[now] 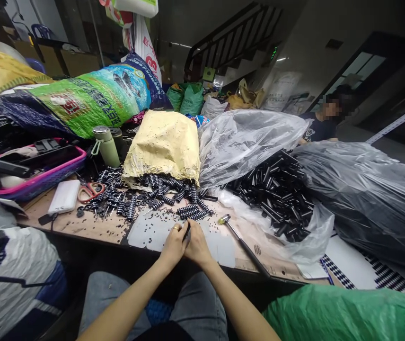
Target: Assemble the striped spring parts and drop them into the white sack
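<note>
My left hand (173, 242), with a ring on one finger, and my right hand (197, 244) meet over the table's front edge. Both are closed on a small black plastic piece (187, 231), mostly hidden by the fingers. Just beyond my fingertips lie black-and-white patterned rolls (188, 210). Beneath and around the hands is a grey sheet (144, 232) scattered with tiny black bits. To the right rests a hammer (241, 239) with a yellow-tipped head and dark handle.
More patterned rolls spill from a yellow sack (163, 147). A clear plastic bag (252, 137) holds black tubes (277, 194) at right. Scissors (91, 192), a white power bank (65, 196), a green flask (105, 147) and a purple basket (46, 175) stand left. A person (325, 118) is at back right.
</note>
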A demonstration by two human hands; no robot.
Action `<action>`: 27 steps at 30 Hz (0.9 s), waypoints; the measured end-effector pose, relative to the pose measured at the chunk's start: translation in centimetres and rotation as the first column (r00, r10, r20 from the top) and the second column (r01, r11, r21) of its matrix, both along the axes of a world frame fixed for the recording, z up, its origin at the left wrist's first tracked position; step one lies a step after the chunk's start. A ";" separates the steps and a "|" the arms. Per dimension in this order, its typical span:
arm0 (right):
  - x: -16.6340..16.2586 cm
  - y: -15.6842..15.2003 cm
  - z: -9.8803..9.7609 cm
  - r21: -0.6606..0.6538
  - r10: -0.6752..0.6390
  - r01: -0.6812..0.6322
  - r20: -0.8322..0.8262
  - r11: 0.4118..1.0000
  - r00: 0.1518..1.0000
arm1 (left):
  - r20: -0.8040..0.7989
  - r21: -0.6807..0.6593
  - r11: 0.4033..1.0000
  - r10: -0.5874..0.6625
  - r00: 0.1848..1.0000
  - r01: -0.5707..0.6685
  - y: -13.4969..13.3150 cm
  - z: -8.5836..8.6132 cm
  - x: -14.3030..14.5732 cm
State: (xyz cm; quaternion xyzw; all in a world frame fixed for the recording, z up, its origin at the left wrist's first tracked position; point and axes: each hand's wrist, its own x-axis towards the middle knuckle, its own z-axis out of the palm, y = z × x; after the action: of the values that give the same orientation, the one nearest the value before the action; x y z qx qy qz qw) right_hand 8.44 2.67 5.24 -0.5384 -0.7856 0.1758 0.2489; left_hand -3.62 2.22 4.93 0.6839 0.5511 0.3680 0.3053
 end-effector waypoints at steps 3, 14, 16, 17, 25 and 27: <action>4.3 -1.0 -0.5 0.015 -0.180 0.179 0.059 0.984 0.982 | -0.306 0.089 0.985 -0.114 0.945 0.148 0.1 -1.5 -0.7; 10.4 -2.8 2.3 -0.152 -0.388 0.540 0.539 0.828 0.747 | -0.643 0.372 0.898 0.068 0.762 0.233 -0.2 -1.8 -2.8; 9.0 -3.1 2.2 -0.177 -0.350 0.528 0.572 0.831 0.742 | -0.646 0.379 0.899 0.087 0.758 0.219 -0.4 -1.8 -2.6; 8.6 -3.2 2.1 -0.193 -0.347 0.536 0.577 0.822 0.740 | -0.647 0.381 0.899 0.091 0.757 0.217 -0.4 -1.8 -2.5; 10.2 -3.7 2.2 -0.299 -0.414 0.546 0.404 0.783 0.816 | -0.629 0.385 0.900 0.094 0.772 0.203 -0.4 -1.7 -2.6; 9.5 -4.0 3.2 -0.324 -0.429 0.475 0.205 0.818 0.880 | -0.624 0.384 0.901 0.092 0.776 0.202 -0.4 -1.8 -2.5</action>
State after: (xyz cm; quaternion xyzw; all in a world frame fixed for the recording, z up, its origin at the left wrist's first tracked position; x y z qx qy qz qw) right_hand 17.98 -1.35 8.47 -0.7558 -0.6024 0.2208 0.1306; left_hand -6.17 1.80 3.15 0.8331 0.5050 0.2215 -0.0437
